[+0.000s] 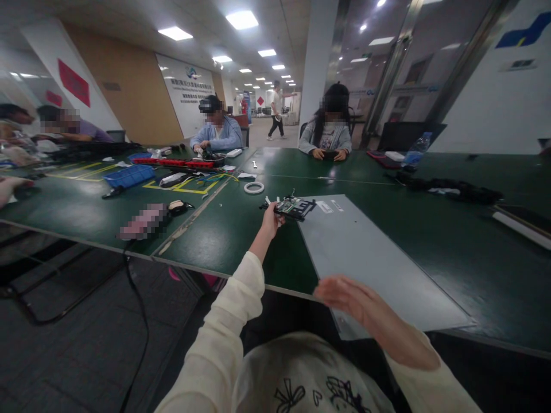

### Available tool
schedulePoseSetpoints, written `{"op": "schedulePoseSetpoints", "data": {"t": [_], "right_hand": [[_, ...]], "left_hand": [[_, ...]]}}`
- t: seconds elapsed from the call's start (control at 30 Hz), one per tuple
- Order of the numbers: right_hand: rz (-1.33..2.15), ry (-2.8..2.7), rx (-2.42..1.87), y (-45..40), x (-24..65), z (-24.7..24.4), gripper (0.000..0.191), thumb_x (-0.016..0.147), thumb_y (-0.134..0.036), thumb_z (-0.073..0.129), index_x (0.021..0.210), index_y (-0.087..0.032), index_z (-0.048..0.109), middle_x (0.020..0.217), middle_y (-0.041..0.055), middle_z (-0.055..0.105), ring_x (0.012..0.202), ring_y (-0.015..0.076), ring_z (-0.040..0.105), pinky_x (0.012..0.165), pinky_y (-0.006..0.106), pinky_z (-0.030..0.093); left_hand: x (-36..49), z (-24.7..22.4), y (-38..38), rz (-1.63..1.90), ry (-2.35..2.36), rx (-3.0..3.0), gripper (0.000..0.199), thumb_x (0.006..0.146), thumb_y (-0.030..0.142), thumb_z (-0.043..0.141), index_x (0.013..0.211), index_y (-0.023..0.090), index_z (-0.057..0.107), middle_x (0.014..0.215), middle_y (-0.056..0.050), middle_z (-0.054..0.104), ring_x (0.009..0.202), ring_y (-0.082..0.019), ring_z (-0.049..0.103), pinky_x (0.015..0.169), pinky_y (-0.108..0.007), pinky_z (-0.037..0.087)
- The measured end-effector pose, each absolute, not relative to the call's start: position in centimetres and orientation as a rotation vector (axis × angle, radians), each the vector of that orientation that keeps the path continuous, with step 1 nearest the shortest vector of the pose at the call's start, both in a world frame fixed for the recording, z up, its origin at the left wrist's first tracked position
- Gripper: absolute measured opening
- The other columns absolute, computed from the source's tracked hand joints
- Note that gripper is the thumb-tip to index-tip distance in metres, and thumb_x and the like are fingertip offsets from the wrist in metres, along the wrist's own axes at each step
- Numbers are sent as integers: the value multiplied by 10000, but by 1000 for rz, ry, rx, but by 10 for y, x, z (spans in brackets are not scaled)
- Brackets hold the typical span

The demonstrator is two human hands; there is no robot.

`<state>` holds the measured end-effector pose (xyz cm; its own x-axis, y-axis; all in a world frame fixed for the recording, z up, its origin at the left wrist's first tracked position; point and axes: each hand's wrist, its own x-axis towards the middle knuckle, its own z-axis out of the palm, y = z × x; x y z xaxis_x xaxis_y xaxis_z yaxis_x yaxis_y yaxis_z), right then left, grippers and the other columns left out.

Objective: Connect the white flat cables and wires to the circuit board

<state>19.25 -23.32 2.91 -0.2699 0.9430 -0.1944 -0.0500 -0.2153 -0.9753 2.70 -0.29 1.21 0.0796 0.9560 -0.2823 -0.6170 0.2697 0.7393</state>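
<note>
My left hand (271, 220) is stretched forward over the green table, its fingers closed on the near left edge of an electronic circuit board in a black frame (296, 207). Loose bits of cable or connector stick out at the board's left end. The board is by the far left corner of a flat grey sheet (365, 258) that lies on the table. My right hand (344, 295), somewhat blurred, hovers at the table's front edge over the near part of the sheet. Its fingers are stretched out and nothing shows in them.
A white ring of tape (253, 187) lies beyond my left hand. Leftward are a pinkish blurred-out object (144, 222), a blue tray (129, 176) and a red strip (185, 163). At the right stand a water bottle (417, 149) and dark cloth-like things (456, 188). Two people sit across the table.
</note>
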Motion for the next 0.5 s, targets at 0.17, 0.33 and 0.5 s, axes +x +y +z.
{"op": "schedulePoseSetpoints", "data": {"t": [0.17,0.33,0.5], "right_hand": [[1813,-1111,-1271,-291,204,1,506,750,-620,480,720,-143,644,775,98,650,808,203,614,794,348,460],[1889,-980,-1444,-297,218,-28,549,686,-644,537,786,-121,669,849,128,671,857,237,627,799,366,473],[1464,-448,-1337,-292,223,-39,353,616,-467,700,723,-143,611,800,75,682,810,228,645,792,374,510]], "left_hand": [[27,12,-4,1247,849,523,210,740,350,538,708,146,501,501,32,476,367,-51,393,375,-162,276],[27,10,-4,1232,867,549,200,747,339,522,700,148,488,501,36,471,362,-47,380,371,-160,274],[29,11,-6,1243,867,556,190,749,331,519,709,148,487,494,38,460,360,-50,378,363,-162,268]]}}
